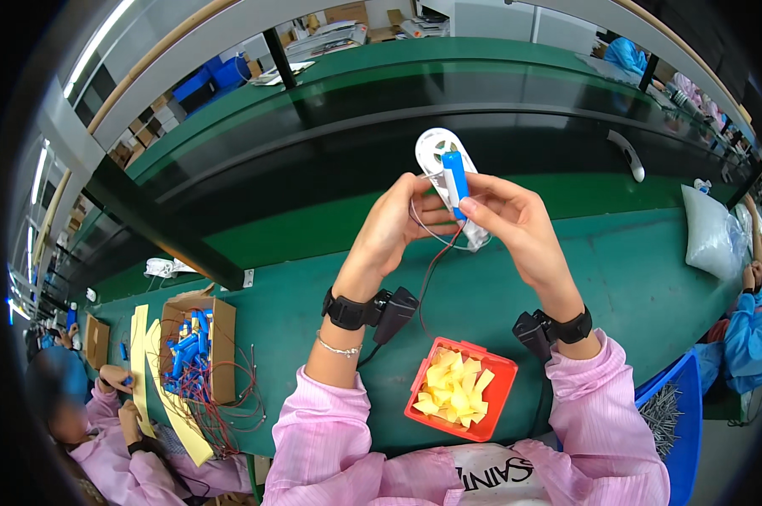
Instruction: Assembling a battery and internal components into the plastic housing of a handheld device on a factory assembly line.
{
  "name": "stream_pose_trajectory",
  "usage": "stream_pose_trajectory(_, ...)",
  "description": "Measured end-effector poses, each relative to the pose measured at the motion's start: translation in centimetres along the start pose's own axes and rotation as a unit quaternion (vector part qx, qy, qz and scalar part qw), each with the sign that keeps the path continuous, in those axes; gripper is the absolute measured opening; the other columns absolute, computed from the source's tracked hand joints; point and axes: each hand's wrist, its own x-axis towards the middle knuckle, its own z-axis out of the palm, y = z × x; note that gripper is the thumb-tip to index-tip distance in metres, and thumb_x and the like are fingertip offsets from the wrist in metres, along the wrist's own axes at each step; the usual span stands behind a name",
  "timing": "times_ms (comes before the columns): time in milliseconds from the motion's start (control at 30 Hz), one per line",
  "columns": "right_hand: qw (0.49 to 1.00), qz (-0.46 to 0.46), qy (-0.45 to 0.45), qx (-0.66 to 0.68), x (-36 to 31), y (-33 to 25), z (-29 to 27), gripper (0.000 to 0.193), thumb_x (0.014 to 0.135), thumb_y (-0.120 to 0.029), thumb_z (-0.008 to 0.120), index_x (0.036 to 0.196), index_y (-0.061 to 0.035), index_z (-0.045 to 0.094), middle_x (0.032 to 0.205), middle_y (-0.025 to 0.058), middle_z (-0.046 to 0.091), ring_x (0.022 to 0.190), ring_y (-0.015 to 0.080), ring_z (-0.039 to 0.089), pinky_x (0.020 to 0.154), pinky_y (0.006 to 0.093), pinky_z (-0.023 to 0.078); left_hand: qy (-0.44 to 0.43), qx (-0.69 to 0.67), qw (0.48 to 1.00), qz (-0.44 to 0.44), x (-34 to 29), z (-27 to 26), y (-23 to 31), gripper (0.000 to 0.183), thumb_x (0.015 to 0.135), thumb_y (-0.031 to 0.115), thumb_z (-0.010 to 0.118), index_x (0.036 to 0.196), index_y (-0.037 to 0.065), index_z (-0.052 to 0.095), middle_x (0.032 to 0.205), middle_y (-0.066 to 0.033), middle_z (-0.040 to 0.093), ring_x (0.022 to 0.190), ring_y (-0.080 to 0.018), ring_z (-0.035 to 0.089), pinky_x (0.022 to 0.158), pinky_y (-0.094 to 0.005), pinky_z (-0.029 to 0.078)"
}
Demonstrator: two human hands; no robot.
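Observation:
Both hands are raised over the far part of the green bench. My left hand (389,221) is closed around the left side of a white oblong plastic housing (434,142) with a round spoked opening; its fingers are partly hidden behind the housing. In my right hand (516,221), thumb and fingers pinch a blue cylindrical battery (459,169) against the housing's face. A white strip shows on the battery's side. Dark red and black leads (429,274) hang from the battery towards the bench, and a thin pale wire (415,218) loops beside the left fingers.
A red tray (501,405) of yellow paper pieces lies near me. At left, a cardboard box (222,354) holds several blue batteries with trailing wires, beside yellow strips (140,363). A conveyor (330,160) runs beyond. A blue bin (689,422) of screws is at right; co-workers sit either side.

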Motion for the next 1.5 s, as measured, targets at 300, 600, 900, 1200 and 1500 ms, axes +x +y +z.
stream_pose_trajectory(300, 0.999, -0.035, 0.009, -0.022, -0.1, -1.1, -0.1, 0.038, 0.090, -0.007, 0.068, 0.124, 0.0049, 0.058, 0.101, 0.0067, 0.064, 0.093, 0.0112, 0.061, 0.084, 0.0266, 0.051, 0.023, -0.120, 0.985, 0.118, 0.6, 0.9, 0.1, 0.053, 0.102, 0.042, 0.030, 0.133, 0.003, 0.046, 0.127, -0.0154, 0.060, 0.108, -0.0268, 0.063, 0.094, -0.0443, 0.051)
stream_pose_trajectory(600, 0.984, -0.066, 0.120, -0.111, -0.8, -0.7, 2.2, 0.028, 0.086, -0.005, 0.070, 0.111, 0.0055, 0.063, 0.102, 0.0103, 0.068, 0.088, 0.0125, 0.064, 0.075, 0.0275, 0.055, -0.049, -0.165, 0.970, 0.171, -0.4, 2.9, -0.3, 0.060, 0.104, 0.047, 0.022, 0.144, 0.004, 0.033, 0.135, -0.0212, 0.052, 0.120, -0.0318, 0.056, 0.102, -0.0457, 0.046)
stream_pose_trajectory(900, 0.968, -0.081, 0.143, -0.190, -1.0, -0.4, 2.2, 0.021, 0.084, -0.003, 0.071, 0.102, 0.0072, 0.067, 0.096, 0.0126, 0.071, 0.086, 0.0171, 0.071, 0.076, 0.0281, 0.056, -0.013, -0.185, 0.966, 0.178, -1.2, 4.5, -0.9, 0.060, 0.105, 0.048, 0.021, 0.145, 0.004, 0.029, 0.135, -0.0196, 0.051, 0.123, -0.0302, 0.053, 0.105, -0.0436, 0.043)
stream_pose_trajectory(1200, 0.919, -0.177, 0.148, -0.319, -1.3, 0.2, 3.0, 0.019, 0.082, -0.001, 0.071, 0.101, 0.0035, 0.070, 0.086, 0.0107, 0.065, 0.075, 0.0206, 0.068, 0.066, 0.0290, 0.055, 0.002, -0.206, 0.964, 0.169, -1.6, 5.0, -1.2, 0.059, 0.105, 0.048, 0.023, 0.144, 0.004, 0.033, 0.133, -0.0180, 0.053, 0.123, -0.0283, 0.053, 0.103, -0.0417, 0.043)
stream_pose_trajectory(1500, 0.898, -0.220, 0.146, -0.352, -0.4, -1.4, 1.5, 0.036, 0.083, -0.011, 0.073, 0.116, 0.0008, 0.062, 0.100, 0.0067, 0.063, 0.099, 0.0217, 0.056, 0.080, 0.0327, 0.047, -0.002, -0.166, 0.977, 0.135, -2.0, 4.1, 0.0, 0.057, 0.105, 0.048, 0.027, 0.135, 0.003, 0.045, 0.123, -0.0156, 0.060, 0.113, -0.0208, 0.059, 0.098, -0.0360, 0.047)
